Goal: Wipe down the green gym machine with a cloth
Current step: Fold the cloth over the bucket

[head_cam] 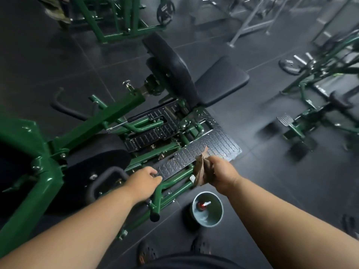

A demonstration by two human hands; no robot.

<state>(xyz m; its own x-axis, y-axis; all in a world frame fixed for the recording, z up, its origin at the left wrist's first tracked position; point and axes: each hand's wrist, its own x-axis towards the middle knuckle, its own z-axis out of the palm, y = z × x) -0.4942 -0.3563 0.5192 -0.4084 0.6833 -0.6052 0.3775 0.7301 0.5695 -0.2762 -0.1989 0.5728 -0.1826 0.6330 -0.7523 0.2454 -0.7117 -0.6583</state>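
Note:
The green gym machine (114,113) fills the left and middle, with black pads, a black seat (219,80) and a steel tread footplate (215,146). My right hand (221,171) grips a crumpled brown cloth (201,169) just above the near edge of the footplate. My left hand (144,181) is curled on the footplate's near left end, beside a black looped handle (105,180); whether it clasps the edge is hard to tell. Both forearms reach in from the bottom.
A small grey bucket (207,209) with water and a red-capped bottle inside stands on the black floor just below my right hand. My dark shoes (147,253) are at the bottom. More green machines (318,105) stand right and at the back, with a grey bench frame (250,22) beyond.

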